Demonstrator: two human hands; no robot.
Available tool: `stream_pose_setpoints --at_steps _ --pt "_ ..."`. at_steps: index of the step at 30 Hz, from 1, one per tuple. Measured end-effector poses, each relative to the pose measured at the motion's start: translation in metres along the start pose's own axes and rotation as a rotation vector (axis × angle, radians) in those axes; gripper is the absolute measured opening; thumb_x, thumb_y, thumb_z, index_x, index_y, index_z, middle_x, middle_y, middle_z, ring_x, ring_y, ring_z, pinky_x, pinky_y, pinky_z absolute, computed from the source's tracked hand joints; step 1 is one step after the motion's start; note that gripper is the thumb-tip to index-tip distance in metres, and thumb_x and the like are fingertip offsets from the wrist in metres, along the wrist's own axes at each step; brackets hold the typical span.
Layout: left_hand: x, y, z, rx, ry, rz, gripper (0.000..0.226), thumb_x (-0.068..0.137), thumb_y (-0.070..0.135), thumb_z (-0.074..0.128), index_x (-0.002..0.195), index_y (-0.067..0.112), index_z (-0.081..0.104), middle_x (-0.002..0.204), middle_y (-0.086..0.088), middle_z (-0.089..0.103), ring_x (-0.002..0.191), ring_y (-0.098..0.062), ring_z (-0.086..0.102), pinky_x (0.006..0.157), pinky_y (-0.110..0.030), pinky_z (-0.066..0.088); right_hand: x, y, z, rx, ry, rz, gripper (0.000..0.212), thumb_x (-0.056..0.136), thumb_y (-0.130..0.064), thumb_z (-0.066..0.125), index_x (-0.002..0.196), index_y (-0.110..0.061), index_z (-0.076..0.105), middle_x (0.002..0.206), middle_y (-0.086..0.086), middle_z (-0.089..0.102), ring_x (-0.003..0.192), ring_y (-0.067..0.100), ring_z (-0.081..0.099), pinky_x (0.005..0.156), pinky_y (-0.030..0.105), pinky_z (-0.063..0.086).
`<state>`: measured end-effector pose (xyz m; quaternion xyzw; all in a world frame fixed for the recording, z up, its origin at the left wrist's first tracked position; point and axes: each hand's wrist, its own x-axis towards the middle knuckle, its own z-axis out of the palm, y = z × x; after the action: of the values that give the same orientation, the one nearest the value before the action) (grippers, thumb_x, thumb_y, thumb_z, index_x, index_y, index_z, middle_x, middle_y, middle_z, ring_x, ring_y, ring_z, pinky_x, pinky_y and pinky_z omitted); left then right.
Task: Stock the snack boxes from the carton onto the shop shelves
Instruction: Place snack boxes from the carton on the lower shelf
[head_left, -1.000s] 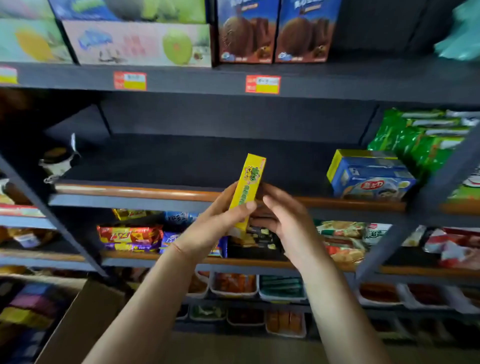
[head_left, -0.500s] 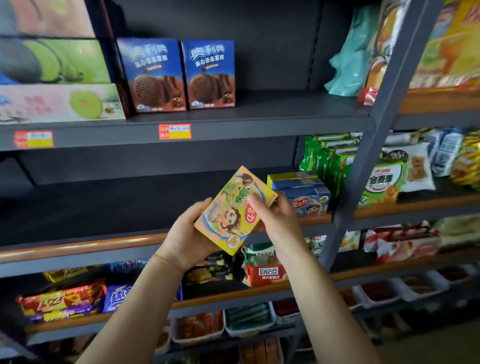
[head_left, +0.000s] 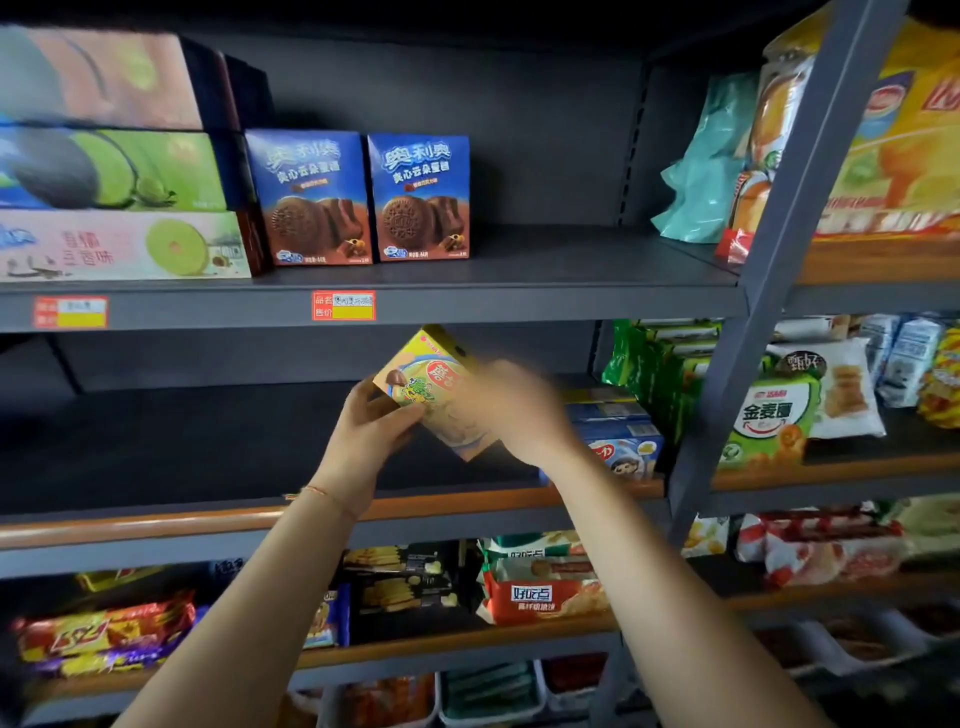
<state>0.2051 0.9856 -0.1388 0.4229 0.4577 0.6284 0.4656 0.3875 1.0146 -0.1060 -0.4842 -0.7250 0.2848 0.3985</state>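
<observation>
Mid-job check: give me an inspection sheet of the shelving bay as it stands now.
Surface: middle shelf, dark, wooden front edge, mostly bare on its left.
Job's things: yellow snack box, tilted, held in the air in front of the middle shelf; carton not seen.
Clutter: two blue cookie boxes upright on the upper shelf; blue box at the middle shelf's right end.
Grippers: left hand grips the yellow snack box; right hand is blurred against it, grip unclear.
Cables: nothing seen.
Surroundings: green packets beyond the blue box; price tag on the upper shelf edge.
</observation>
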Motion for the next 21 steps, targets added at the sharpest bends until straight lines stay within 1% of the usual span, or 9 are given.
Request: stream_pose_setpoints --at_steps 2,3,6,8,11,15,17,19,21 --pt "0.007 -0.002 0.002 0.03 0.069 -0.009 0.054 0.093 0.006 0.065 0.142 0.015 0.044 0.125 -0.007 0.063 0.108 -0.016 0.065 0.086 -0.031 0.055 0.024 0.008 0.0 -0.168 0.047 -0.091 0.044 0.088 -0.028 0.071 0.128 -0.019 0.055 0.123 0.001 0.064 0.107 0.019 0.06 0.074 0.028 0.046" --pt "0.01 -0.004 0.003 0.042 0.093 -0.024 0.059 0.093 0.008 0.066 0.146 0.016 0.04 0.128 -0.007 0.059 0.11 -0.015 0.063 0.09 -0.033 0.054 0.036 0.014 -0.001 -0.249 0.072 -0.117 0.046 0.09 -0.029 0.068 0.133 -0.022 0.052 0.13 0.003 0.059 0.114 0.023 0.056 0.078 0.029 0.045" --pt "0.015 -0.014 0.015 0.09 0.093 -0.07 0.063 0.094 0.012 0.066 0.149 0.019 0.037 0.135 -0.008 0.053 0.117 -0.021 0.057 0.1 -0.039 0.051 0.064 0.035 -0.014 -0.579 0.18 -0.16 0.047 0.093 -0.03 0.065 0.137 -0.026 0.05 0.146 0.006 0.044 0.132 0.032 0.039 0.099 0.043 0.043" --pt "0.016 -0.023 0.027 0.146 0.045 -0.074 0.061 0.094 0.014 0.065 0.148 0.022 0.038 0.139 -0.007 0.051 0.12 -0.023 0.056 0.101 -0.041 0.05 0.071 0.05 -0.029 -0.737 0.245 -0.214 0.049 0.09 -0.022 0.068 0.137 -0.022 0.053 0.148 0.007 0.044 0.137 0.035 0.036 0.105 0.05 0.04" --pt "0.023 -0.034 0.047 0.213 -0.033 -0.082 0.064 0.094 0.016 0.065 0.15 0.025 0.037 0.147 -0.005 0.045 0.125 -0.023 0.054 0.108 -0.044 0.045 0.073 0.072 -0.053 -0.795 0.297 -0.227 0.057 0.084 -0.005 0.071 0.137 -0.021 0.055 0.146 0.005 0.048 0.136 0.036 0.039 0.103 0.05 0.044" --pt "0.03 -0.042 0.078 0.271 -0.135 -0.067 0.066 0.094 0.015 0.065 0.152 0.026 0.035 0.152 0.0 0.04 0.123 -0.016 0.05 0.112 -0.042 0.041 0.069 0.092 -0.074 -0.855 0.29 -0.152 0.056 0.086 -0.005 0.069 0.138 -0.021 0.054 0.134 0.009 0.054 0.125 0.036 0.045 0.093 0.046 0.047" --pt "0.033 -0.044 0.093 0.319 -0.191 -0.051 0.067 0.094 0.018 0.065 0.152 0.03 0.035 0.153 0.001 0.037 0.13 -0.017 0.047 0.112 -0.04 0.04 0.066 0.1 -0.08 -0.872 0.299 -0.147 0.055 0.087 -0.003 0.066 0.138 -0.019 0.054 0.13 0.011 0.055 0.121 0.036 0.048 0.089 0.045 0.046" --pt "0.037 -0.05 0.108 0.383 -0.251 -0.006 0.068 0.09 0.03 0.069 0.148 0.043 0.036 0.153 0.002 0.034 0.139 -0.018 0.039 0.114 -0.042 0.039 0.065 0.105 -0.084 -0.891 0.296 -0.126 0.055 0.088 -0.001 0.063 0.139 -0.019 0.052 0.133 0.009 0.054 0.123 0.035 0.046 0.09 0.045 0.046" --pt "0.04 -0.055 0.119 0.454 -0.294 0.024 0.069 0.09 0.034 0.067 0.148 0.047 0.032 0.15 0.004 0.029 0.136 -0.012 0.032 0.11 -0.034 0.04 0.065 0.108 -0.087 -0.911 0.282 -0.106 0.056 0.089 -0.001 0.061 0.14 -0.02 0.049 0.136 0.007 0.052 0.127 0.033 0.044 0.093 0.046 0.045"
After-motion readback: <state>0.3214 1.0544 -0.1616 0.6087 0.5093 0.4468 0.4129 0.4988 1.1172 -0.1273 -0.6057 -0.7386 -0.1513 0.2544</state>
